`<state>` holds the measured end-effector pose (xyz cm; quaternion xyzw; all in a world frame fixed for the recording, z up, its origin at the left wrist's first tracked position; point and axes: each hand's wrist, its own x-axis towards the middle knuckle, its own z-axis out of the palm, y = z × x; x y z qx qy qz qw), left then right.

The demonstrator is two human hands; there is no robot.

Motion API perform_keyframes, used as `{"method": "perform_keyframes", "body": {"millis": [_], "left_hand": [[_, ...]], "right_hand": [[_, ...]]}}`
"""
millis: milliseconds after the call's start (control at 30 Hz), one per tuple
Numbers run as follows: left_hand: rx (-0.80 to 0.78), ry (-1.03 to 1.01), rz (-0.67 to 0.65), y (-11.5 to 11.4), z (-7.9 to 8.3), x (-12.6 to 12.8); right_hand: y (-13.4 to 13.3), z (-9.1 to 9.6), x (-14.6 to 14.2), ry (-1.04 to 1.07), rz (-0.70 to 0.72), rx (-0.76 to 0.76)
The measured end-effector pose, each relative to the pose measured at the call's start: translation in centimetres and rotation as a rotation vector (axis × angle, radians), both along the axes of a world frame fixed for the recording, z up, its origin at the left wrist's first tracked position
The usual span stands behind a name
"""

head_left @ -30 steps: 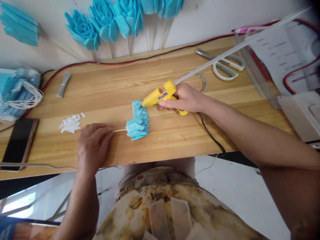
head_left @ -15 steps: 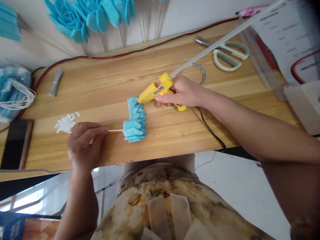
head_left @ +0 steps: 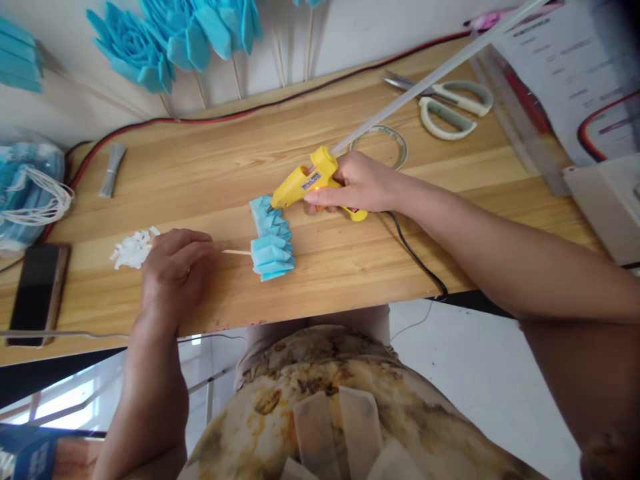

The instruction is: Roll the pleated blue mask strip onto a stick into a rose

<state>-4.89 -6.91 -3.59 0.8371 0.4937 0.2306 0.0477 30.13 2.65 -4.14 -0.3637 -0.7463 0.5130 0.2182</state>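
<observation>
In my right hand is a yellow hot glue gun, its small orange light lit and a long clear glue stick running out of its back. The nozzle meets the upper end of a pleated light-blue strip on the table. The strip's lower end is rolled into a bundle around a thin wooden stick. My left hand pinches that stick from the left, its fingertips partly hidden.
White scraps and a phone lie at the left on the wooden table. Scissors and a tape roll lie behind my right hand. Blue flowers on sticks lean on the wall. The gun's black cord trails to the front edge.
The rolled bundle has turned and shifted slightly right and up along the strip, with my left hand's fingers rolling the stick. The glue gun stays at the strip's upper end.
</observation>
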Motion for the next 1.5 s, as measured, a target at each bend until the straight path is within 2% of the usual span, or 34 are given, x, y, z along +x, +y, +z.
{"method": "perform_keyframes", "body": {"millis": [300, 567, 967, 1233, 1400, 1500], "left_hand": [[-0.112, -0.073, 0.011, -0.3, -0.7, 0.0], [-0.072, -0.096, -0.003, -0.4, -1.1, -0.3], [-0.07, -0.085, -0.036, -0.8, -1.4, -1.0], [-0.059, -0.093, -0.041, -0.8, -1.2, -0.5], [-0.037, -0.097, -0.051, -0.8, -1.1, -0.2], [-0.033, -0.102, -0.04, -0.9, -1.2, -0.1]], "right_hand": [[-0.1, -0.1, -0.1, 0.008, -0.007, 0.038], [0.5, 0.5, 0.4, 0.209, -0.06, -0.106], [0.3, 0.3, 0.4, 0.154, -0.046, -0.106], [0.2, -0.4, 0.3, 0.106, -0.052, -0.059], [0.1, -0.1, 0.1, 0.144, -0.068, -0.076], [0.0, 0.0, 0.1, 0.105, -0.073, -0.029]]}}
